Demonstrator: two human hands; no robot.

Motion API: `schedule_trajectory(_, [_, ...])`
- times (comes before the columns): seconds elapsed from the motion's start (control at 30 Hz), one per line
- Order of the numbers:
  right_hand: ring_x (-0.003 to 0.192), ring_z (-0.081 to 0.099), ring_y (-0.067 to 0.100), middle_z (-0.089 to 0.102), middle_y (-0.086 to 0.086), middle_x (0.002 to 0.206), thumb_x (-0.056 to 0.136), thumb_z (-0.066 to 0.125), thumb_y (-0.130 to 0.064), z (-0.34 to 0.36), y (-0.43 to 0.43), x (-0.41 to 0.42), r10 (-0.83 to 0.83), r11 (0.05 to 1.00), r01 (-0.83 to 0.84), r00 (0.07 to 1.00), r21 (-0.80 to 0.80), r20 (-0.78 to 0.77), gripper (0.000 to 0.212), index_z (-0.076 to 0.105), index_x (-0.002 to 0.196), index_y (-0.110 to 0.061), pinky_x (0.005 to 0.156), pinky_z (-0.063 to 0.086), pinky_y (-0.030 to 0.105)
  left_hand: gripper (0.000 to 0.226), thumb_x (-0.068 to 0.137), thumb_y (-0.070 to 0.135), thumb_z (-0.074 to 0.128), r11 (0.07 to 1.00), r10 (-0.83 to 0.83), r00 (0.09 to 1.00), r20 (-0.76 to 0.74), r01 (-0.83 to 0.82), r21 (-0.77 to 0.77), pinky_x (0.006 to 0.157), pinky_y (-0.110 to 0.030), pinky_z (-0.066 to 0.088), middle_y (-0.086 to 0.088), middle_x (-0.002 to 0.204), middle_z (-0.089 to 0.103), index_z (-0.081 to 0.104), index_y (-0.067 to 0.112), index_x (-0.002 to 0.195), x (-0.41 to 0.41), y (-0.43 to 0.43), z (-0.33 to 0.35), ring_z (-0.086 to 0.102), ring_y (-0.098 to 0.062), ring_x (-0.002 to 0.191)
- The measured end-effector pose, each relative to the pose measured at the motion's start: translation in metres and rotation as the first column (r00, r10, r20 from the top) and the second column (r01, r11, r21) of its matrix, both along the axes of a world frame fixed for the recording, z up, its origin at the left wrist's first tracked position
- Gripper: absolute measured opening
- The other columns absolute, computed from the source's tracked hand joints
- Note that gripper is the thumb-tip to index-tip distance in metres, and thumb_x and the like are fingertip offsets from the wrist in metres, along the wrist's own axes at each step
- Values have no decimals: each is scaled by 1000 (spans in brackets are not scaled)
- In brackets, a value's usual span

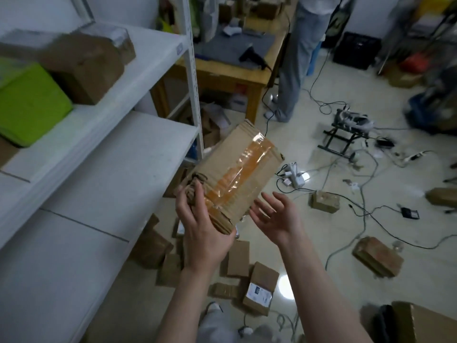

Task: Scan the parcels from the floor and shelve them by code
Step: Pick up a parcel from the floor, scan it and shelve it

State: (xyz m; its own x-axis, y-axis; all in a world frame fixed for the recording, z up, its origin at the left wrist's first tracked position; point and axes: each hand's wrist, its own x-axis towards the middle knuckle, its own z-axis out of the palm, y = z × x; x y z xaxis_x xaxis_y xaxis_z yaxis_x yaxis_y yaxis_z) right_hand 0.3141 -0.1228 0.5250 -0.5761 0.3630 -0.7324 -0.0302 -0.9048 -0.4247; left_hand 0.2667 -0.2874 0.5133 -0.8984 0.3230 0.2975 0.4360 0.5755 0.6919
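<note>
1. Shelving unit (138,149): white, at the left. Its middle board showed bare white surface. The upper board carried a green case (27,102) and brown shelved parcels (84,68).
2. Floor (420,280): glossy tile, strewn with cables and power strips.
3. Table (222,73): wooden, beyond the shelving post. A second person (294,70) stood at its far corner.
4. Held parcel (237,174): a cardboard box raised in front of the wearer, level with the middle board and just off its edge, tilted with the far end higher. The upturned face showed only clear tape, with no label in sight.
5. Floor parcels (259,288): a cluster below the hands, one showing a white label. Others lay scattered well apart to the right.
6. Left hand (205,231): grasped the near, crumpled end of the held parcel, fingers wrapped over its corner.
7. Right hand (274,219): released, palm up and fingers spread, just beside the box's lower edge. Contact could not be confirmed.
8. Scanner (253,56): black, pistol-shaped, lying on the table's grey mat.

Handling note: the step appeared to be finding the code. The free hand would best support the underside while the box was rotated, since the crushed end offered a weak one-handed hold. The label would need to face up before scanning.
</note>
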Motion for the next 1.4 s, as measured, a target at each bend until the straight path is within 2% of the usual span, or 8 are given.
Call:
schedule_trajectory(0.43, [104,60,33,63,13,103,81,69,-45,34,71,11,-160,983,159,987,94,-4,50,60,112,-6,102,48,50,121,59,23,96,932,-360,884,-298,358,-63,111,-54,31,-18,155,13,21,19,154,-23,84,8,9,-39,152])
schedule_trajectory(0.6, [106,64,33,66,15,115,73,78,-51,38,119,-9,-143,975,127,987,180,76,68,57,124,-12,84,56,47,120,61,8,93,895,-443,807,-391,427,-132,119,-58,19,-15,157,10,21,24,155,-29,142,4,2,-37,154])
schedule_trajectory(0.7, [104,64,27,71,8,109,73,73,-63,47,164,-30,-38,972,19,996,235,77,61,64,116,-20,94,50,46,115,62,2,88,902,-430,801,-416,403,-158,121,-56,12,-16,157,11,24,27,154,-28,188,3,3,-38,154])
schedule_trajectory(0.83, [94,63,22,69,5,103,70,74,-66,60,237,-60,91,941,-139,982,308,165,66,61,116,-20,75,50,39,105,64,0,84,940,-341,827,-447,294,-175,125,-44,-4,-16,156,14,31,26,151,-43,263,1,5,-38,153])
schedule_trajectory(1.0, [93,64,22,68,7,109,58,81,-69,79,332,-78,137,907,-217,963,362,232,94,52,131,-17,63,48,36,98,64,-4,80,954,-293,831,-473,225,-197,126,-48,-1,-16,156,19,37,25,148,-47,369,11,7,-39,153])
schedule_trajectory(1.1, [91,69,24,74,8,103,69,77,-61,91,387,-77,174,891,-224,972,395,157,66,63,117,-18,71,52,34,92,67,-4,73,954,-297,811,-504,236,-183,120,-64,15,-14,157,18,37,25,146,-42,420,21,8,-39,152])
schedule_trajectory(1.27, [93,73,27,76,8,103,46,81,-56,80,442,-86,88,926,-140,983,351,160,84,65,120,-18,74,58,38,91,70,26,77,900,-433,743,-511,329,-284,119,-59,23,-10,160,15,31,23,149,-64,464,25,9,-35,153])
schedule_trajectory(1.4, [96,70,25,75,7,108,59,79,-50,65,469,-105,-11,940,-26,995,340,104,74,60,125,-20,72,55,37,108,72,65,72,914,-391,863,-320,405,-25,125,-39,17,-13,163,8,21,14,152,-84,490,31,12,-30,154])
